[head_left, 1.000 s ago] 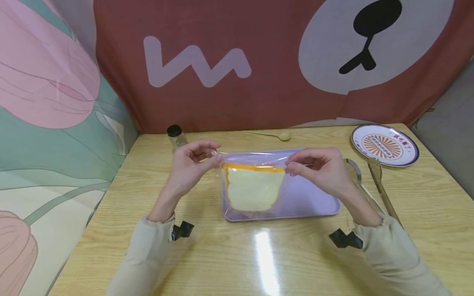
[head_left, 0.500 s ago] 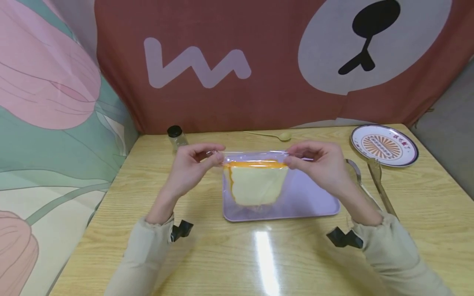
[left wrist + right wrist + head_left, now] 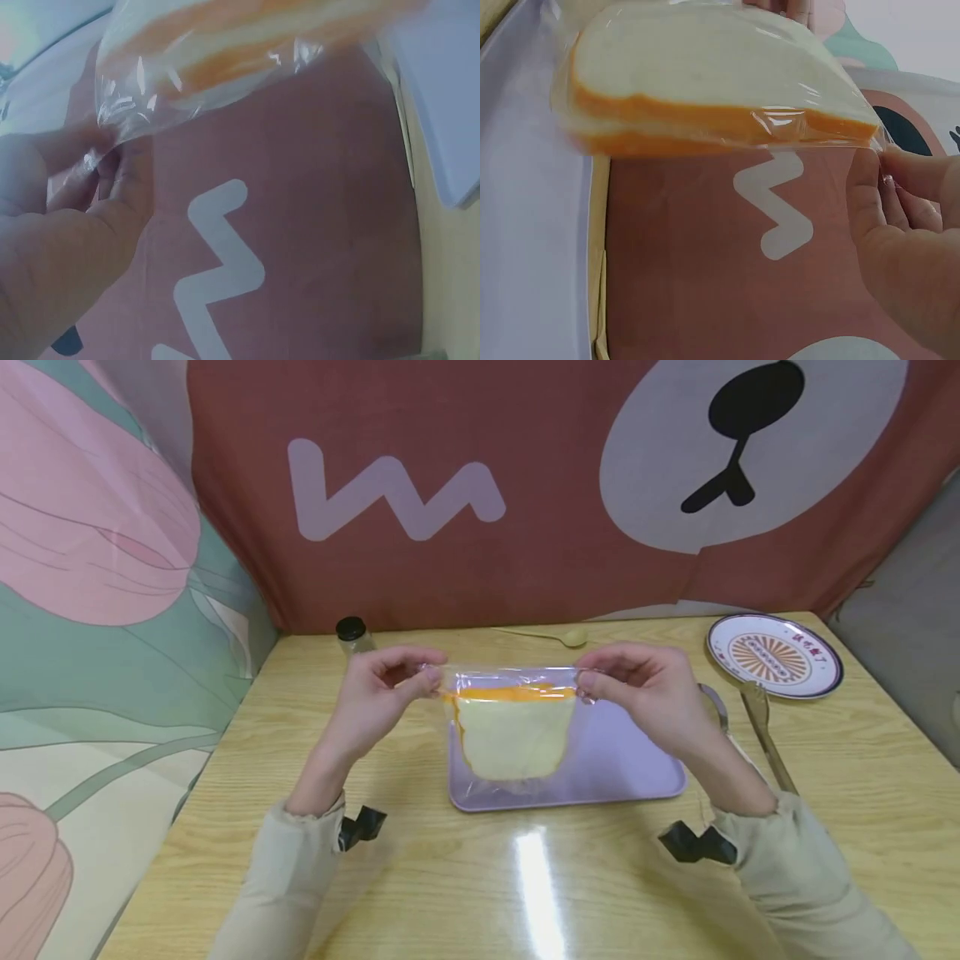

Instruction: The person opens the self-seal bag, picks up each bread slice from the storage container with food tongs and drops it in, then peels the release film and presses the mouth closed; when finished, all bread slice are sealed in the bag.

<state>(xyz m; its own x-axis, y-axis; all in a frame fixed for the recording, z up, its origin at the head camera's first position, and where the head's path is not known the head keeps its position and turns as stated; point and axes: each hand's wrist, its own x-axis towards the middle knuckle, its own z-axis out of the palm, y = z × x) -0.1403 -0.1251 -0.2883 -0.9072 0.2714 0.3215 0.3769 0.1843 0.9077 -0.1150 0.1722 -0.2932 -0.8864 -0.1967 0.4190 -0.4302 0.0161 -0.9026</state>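
Observation:
White bread slices [image 3: 513,739] with orange crust edges are inside a clear plastic bag [image 3: 517,677], held up over the left part of a lilac tray [image 3: 630,764]. My left hand [image 3: 375,697] pinches the bag's upper left corner between thumb and fingers. At the upper right corner, my right hand [image 3: 652,702] pinches the film in the same way. In the right wrist view, two layers of bread [image 3: 705,64] show through the film. Gathered film sticks out between the fingers of the left hand [image 3: 67,217] in the left wrist view.
Behind my left hand stands a black-lidded jar [image 3: 352,633]. A pale spoon [image 3: 566,637] lies at the table's back edge. To the right are a patterned plate [image 3: 775,656], a wooden fork [image 3: 761,718] and a partly hidden curved utensil [image 3: 715,703].
My right hand has risen slightly, and my left hand has shifted a little left. The bag's upper edge is now stretched between both hands, with the bread a bit higher over the tray.

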